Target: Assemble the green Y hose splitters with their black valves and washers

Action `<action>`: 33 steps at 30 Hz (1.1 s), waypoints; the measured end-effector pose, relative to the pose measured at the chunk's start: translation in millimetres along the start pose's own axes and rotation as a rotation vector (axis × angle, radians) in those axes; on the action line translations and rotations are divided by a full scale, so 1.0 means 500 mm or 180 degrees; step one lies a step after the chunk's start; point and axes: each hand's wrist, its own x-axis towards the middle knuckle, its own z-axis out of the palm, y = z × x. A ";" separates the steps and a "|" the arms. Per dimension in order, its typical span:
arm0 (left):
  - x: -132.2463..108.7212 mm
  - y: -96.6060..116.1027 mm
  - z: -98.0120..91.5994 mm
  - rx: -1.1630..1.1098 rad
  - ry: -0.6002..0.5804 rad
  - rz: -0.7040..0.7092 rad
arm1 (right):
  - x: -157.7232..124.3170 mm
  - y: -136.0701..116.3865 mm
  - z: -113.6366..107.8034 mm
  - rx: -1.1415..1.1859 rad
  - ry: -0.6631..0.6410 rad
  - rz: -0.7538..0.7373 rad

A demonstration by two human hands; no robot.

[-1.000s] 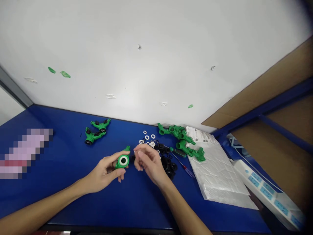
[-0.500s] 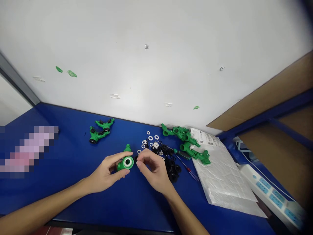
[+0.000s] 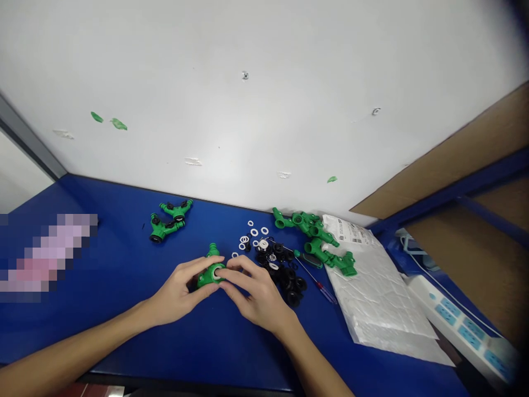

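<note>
Green Y-shaped hose connector [image 3: 205, 280] gripped two-handed over the tabletop

The connector is held near the middle of the blue tabletop [image 3: 107, 336], in front of the person; whether it touches the surface cannot be told. It is closed in from the side by the left hand [image 3: 177, 292], with the fingers curled over the top and the thumb under the near side. The right hand [image 3: 258, 295] is closed in from the other side, its fingertips [image 3: 227, 263] pressed against the round port. A pale ring [image 3: 217, 271] is seen in that port, partly covered by the right fingers. One threaded arm of the connector is pointed away from the person.

Just beyond the right hand, black rubber rings [image 3: 287, 278] are heaped, and white washers [image 3: 253, 234] are scattered beside them. A slim screwdriver [image 3: 316, 278] is laid by the heap. Further loose green connector parts [image 3: 314, 237] are piled against a white padded mailer [image 3: 376, 292], while two assembled connectors [image 3: 169, 221] are placed further left. A power strip [image 3: 458, 331] is lying at the right. Far left, a pixelated object [image 3: 49, 256] cannot be made out. Green scraps [image 3: 97, 117] are stuck to the white wall [image 3: 248, 110].
</note>
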 end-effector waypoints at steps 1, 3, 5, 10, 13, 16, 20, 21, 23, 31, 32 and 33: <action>-0.001 -0.001 0.000 -0.0068 -0.0009 -0.0044 | -0.001 0.001 0.002 -0.0032 0.0083 -0.0029; -0.003 -0.002 -0.001 -0.0177 -0.0020 -0.0099 | -0.003 0.001 0.006 -0.0203 0.0165 -0.0089; -0.004 -0.003 -0.001 -0.0226 -0.0033 -0.0118 | -0.003 -0.001 0.011 -0.0389 0.0111 -0.0139; 0.000 0.001 -0.003 -0.0144 -0.0039 -0.0107 | 0.000 0.002 0.008 -0.0245 -0.0036 -0.0099; 0.005 0.006 -0.007 -0.0090 0.0031 -0.0230 | 0.001 0.021 -0.013 0.0138 0.0299 0.0155; 0.014 0.006 -0.017 -0.0105 0.0271 -0.0517 | -0.002 0.044 -0.030 -0.0143 0.0100 0.0528; 0.025 -0.008 -0.029 -0.0294 0.0481 -0.0693 | -0.007 0.060 -0.017 -0.0891 -0.0980 0.0539; 0.026 -0.011 -0.030 -0.0325 0.0477 -0.0694 | -0.007 0.060 -0.011 -0.0965 -0.1089 0.0519; 0.026 -0.016 -0.030 -0.0380 0.0447 -0.0703 | -0.007 0.059 -0.003 -0.0880 -0.1066 0.0502; 0.020 -0.014 -0.016 -0.0671 0.0176 -0.0773 | 0.003 0.046 0.005 0.0668 0.0368 0.0987; 0.019 -0.013 -0.012 -0.0721 0.0072 -0.0795 | 0.005 0.042 0.013 0.0721 0.0578 0.0944; 0.017 -0.011 -0.008 -0.0756 -0.0051 -0.0822 | 0.006 0.038 0.022 0.0738 0.0734 0.0853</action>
